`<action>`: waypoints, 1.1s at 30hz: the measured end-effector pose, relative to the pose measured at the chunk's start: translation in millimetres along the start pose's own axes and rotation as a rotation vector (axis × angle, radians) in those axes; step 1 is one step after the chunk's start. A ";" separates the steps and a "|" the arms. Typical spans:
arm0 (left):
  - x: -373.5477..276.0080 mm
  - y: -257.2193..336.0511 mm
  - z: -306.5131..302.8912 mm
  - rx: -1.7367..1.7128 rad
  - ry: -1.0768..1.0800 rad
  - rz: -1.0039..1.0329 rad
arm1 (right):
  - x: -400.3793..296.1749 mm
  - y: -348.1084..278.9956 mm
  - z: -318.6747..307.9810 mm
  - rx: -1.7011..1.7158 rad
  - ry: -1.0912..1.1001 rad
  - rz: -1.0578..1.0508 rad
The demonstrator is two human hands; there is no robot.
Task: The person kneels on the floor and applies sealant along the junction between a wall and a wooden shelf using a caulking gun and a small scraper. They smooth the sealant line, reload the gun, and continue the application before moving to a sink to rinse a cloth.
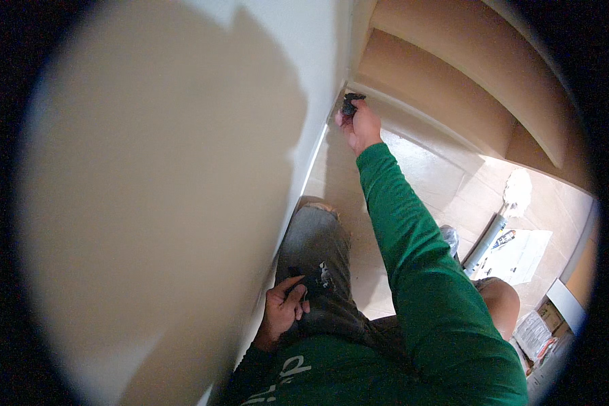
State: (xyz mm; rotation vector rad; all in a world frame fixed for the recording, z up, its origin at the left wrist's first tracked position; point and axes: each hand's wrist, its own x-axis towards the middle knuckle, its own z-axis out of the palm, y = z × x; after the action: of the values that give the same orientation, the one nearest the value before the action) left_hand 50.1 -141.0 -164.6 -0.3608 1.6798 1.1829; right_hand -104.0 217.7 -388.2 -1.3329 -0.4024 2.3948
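My right hand (361, 127) reaches out to the inside corner where a white wall (182, 152) meets a beige cabinet (426, 86). It grips a small, dark, crumpled object (353, 103), possibly a rag, low in that corner near the floor. My left hand (286, 306) rests by my thigh, close to the wall, with the fingers bent. Something dark shows near its fingertips, but it blends into my grey trousers (318, 241), so whether the hand holds it is unclear.
On the tiled floor (436, 188) to the right lie a grey tube-shaped tool (485, 243), a white crumpled cloth or paper (517, 193) and a white sheet (530, 256) with a small printed tube (504, 238) on it. A box with packaged items (535, 335) stands lower right.
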 end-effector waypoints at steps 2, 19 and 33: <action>-1.3 1.6 0.0 0.020 0.010 -0.009 | 8.0 0.9 4.4 -0.017 -0.059 -0.009; -2.9 1.1 -1.5 -0.032 0.000 -0.010 | 39.9 -13.9 19.0 -0.031 -0.105 0.022; -3.9 8.3 0.7 -0.013 0.017 -0.040 | 49.6 -21.9 15.3 0.066 -0.206 0.072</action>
State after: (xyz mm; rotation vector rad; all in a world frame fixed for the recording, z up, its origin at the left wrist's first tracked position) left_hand 46.4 -137.6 -156.9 -0.4118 1.6733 1.1646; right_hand -137.3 258.4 -408.5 -1.0937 -0.3316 2.5917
